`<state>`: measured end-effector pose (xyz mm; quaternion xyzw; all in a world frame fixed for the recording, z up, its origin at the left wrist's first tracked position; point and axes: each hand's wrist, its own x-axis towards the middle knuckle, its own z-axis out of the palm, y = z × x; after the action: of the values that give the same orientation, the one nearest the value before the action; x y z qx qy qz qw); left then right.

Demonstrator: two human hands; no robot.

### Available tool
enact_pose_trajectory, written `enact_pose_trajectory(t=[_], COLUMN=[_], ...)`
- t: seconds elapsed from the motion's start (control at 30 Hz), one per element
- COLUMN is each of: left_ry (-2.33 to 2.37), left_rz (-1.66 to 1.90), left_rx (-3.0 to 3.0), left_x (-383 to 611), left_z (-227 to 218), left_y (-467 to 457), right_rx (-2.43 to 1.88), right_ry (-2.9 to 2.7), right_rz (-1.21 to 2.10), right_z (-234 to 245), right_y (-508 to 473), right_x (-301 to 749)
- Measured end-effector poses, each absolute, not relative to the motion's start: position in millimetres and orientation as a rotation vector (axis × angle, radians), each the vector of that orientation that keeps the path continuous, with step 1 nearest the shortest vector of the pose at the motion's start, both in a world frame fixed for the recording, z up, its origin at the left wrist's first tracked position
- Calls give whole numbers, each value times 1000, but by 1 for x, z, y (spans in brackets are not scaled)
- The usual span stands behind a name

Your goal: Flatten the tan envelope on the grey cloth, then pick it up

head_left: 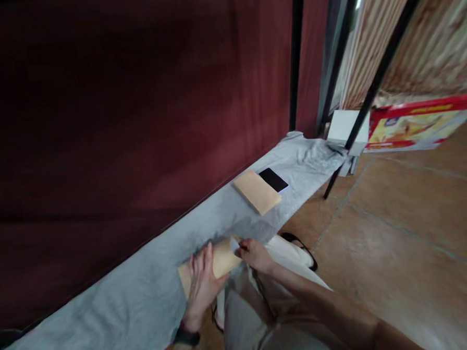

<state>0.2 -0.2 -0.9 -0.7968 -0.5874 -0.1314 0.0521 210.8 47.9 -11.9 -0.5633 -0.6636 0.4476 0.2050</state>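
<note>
A tan envelope (222, 260) lies on a narrow ledge covered with grey cloth (145, 289). My left hand (202, 286) lies flat on its near part, fingers stretched out and pressing it down. My right hand (254, 254) pinches the envelope's far corner, where a small white piece (234, 244) shows at the fingertips. A black band sits on my left wrist (186, 337). Farther along the cloth lie a second tan envelope (257, 192) and, touching it, a black phone (273, 179).
A dark red curtain (117, 123) hangs right behind the ledge. Black metal poles (373, 89) stand at the far end beside a white box (342, 127) and a red and yellow carton (414, 126). Tiled floor (396, 224) lies to the right.
</note>
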Motion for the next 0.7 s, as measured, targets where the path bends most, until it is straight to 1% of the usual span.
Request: enact_pose_trajectory(t=[0.33,0.7], left_ry=[-1748,-1676], left_rz=[-358,-351], left_rx=[-2425,-2424], left_x=[2,2], left_z=[0,5], left_y=[-2,-2], right_rx=[-1602,-1524], right_ry=[-1745,-1449], right_rz=[1251,1267], right_z=[-12,-34], right_y=[47,44], right_x=[215,209])
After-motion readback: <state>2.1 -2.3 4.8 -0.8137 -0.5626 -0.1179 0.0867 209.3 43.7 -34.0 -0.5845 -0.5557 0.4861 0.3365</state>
